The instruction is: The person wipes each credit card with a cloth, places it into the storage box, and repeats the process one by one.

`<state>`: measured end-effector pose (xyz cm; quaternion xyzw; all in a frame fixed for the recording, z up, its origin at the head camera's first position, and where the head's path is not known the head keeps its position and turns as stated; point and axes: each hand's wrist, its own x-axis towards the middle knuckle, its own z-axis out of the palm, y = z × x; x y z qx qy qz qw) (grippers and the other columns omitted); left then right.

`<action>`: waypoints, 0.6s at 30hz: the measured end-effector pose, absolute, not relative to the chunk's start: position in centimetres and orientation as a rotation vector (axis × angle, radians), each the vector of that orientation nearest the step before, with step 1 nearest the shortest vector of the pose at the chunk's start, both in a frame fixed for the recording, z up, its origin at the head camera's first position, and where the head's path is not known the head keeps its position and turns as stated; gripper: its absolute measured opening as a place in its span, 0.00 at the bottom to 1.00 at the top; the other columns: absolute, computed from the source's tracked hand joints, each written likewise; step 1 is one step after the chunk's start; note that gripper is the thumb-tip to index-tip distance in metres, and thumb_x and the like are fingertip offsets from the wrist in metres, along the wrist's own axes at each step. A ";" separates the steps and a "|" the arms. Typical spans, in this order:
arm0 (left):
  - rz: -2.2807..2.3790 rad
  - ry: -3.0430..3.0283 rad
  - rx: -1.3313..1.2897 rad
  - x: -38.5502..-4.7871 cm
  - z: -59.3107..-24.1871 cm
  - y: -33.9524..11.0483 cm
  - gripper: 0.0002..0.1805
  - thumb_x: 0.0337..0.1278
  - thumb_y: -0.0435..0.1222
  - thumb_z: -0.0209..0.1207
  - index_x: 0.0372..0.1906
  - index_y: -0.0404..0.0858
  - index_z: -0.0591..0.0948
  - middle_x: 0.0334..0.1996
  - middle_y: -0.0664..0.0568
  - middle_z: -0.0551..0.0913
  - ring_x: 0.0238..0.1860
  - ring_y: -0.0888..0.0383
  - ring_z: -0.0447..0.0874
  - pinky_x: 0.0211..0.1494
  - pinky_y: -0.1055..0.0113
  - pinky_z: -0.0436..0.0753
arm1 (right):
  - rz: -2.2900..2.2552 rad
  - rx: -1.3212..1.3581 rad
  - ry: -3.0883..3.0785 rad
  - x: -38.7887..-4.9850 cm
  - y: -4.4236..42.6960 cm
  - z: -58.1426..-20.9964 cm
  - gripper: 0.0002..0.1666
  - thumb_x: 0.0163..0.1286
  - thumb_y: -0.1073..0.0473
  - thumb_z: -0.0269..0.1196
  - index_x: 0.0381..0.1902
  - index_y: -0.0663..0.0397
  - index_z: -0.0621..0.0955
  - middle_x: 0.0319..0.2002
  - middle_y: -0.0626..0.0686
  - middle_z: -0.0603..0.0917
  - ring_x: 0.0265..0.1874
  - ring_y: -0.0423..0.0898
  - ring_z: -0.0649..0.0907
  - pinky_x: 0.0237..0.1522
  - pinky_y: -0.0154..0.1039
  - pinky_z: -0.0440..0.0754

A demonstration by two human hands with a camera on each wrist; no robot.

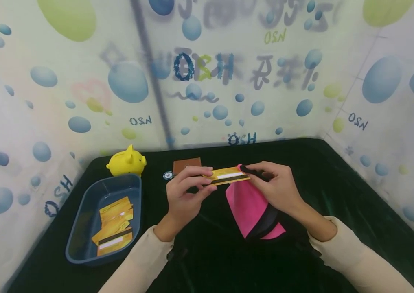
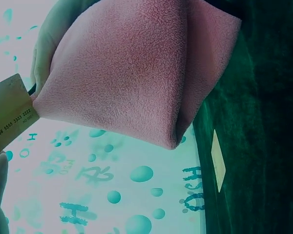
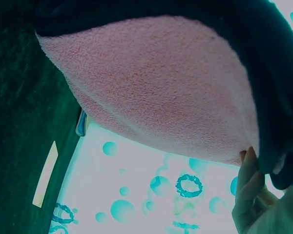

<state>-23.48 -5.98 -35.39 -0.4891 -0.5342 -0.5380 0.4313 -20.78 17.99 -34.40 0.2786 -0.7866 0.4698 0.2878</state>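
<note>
A gold bank card (image 1: 228, 176) with a black stripe is held up level over the table. My left hand (image 1: 186, 195) pinches its left end between thumb and fingers. In the left wrist view the card (image 2: 12, 114) shows embossed digits. My right hand (image 1: 280, 185) pinches a pink fuzzy cloth (image 1: 245, 203) with black trim, bunched at the card's right end. Below that hand the cloth hangs down; in the right wrist view fingertips (image 3: 249, 161) grip its corner. Whether the right fingers also touch the card, I cannot tell.
Left of the hands stands a blue basin (image 1: 76, 228) with several gold cards (image 1: 115, 242) inside. Behind it is a yellow piggy bank (image 1: 127, 162). A brown flat rectangular item (image 1: 186, 163) and a poker chip (image 1: 168, 175) lie toward the back of the dark green tablecloth (image 1: 207, 264).
</note>
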 end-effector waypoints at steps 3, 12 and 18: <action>-1.340 -1.335 -1.218 -23.6 -35.3 -6.0 0.13 0.57 0.38 0.69 0.32 0.30 0.83 0.36 0.39 0.85 0.40 0.49 0.88 0.30 0.72 0.83 | 1.270 0.739 -2.095 -20.8 18.1 -34.4 0.15 0.57 0.73 0.72 0.44 0.59 0.88 0.38 0.52 0.90 0.28 0.40 0.81 0.31 0.29 0.80; -1.328 -1.394 -1.180 -23.7 -35.2 -5.9 0.12 0.62 0.36 0.66 0.33 0.29 0.82 0.35 0.39 0.87 0.38 0.52 0.88 0.29 0.72 0.82 | 1.299 0.717 -2.085 -20.8 18.2 -34.3 0.15 0.57 0.73 0.72 0.43 0.59 0.88 0.36 0.52 0.89 0.30 0.40 0.82 0.34 0.28 0.82; -1.351 -1.484 -1.114 -23.8 -35.2 -5.9 0.12 0.63 0.36 0.65 0.37 0.29 0.83 0.36 0.40 0.87 0.35 0.54 0.86 0.30 0.72 0.84 | 1.306 0.698 -2.093 -20.8 18.4 -34.4 0.15 0.57 0.74 0.71 0.43 0.61 0.87 0.37 0.55 0.89 0.30 0.41 0.83 0.31 0.28 0.81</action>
